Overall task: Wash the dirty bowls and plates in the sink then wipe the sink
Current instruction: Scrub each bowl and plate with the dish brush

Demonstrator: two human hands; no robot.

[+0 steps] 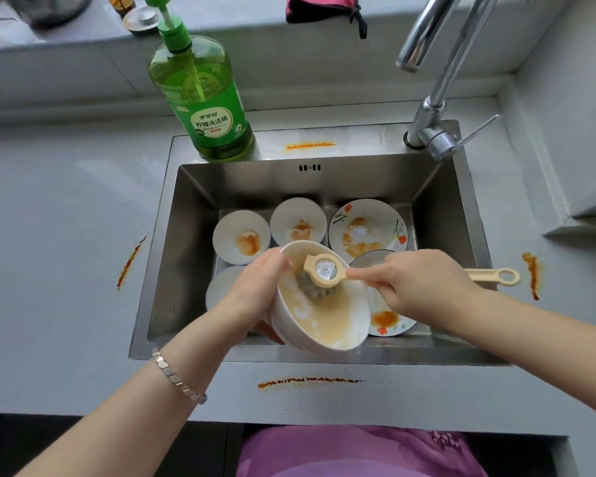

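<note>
Fingers of my left hand (255,287) grasp a white bowl (324,325), tilted above the near edge of the sink (193,242). My right hand (424,287) grips a brush (324,271) pressed inside it. This looks like the scrubbing step; next probably rinsing, then the other stained dishes (241,235).

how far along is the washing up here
Done: nothing looks finished; no clean dish shows. In hand: the left hand holds a tilted white bowl while the right hand scrubs inside it with a brush. Left: two stained bowls at the back, a floral plate, a second plate by the right hand, then wiping the sink, whose rim carries orange streaks.
</note>
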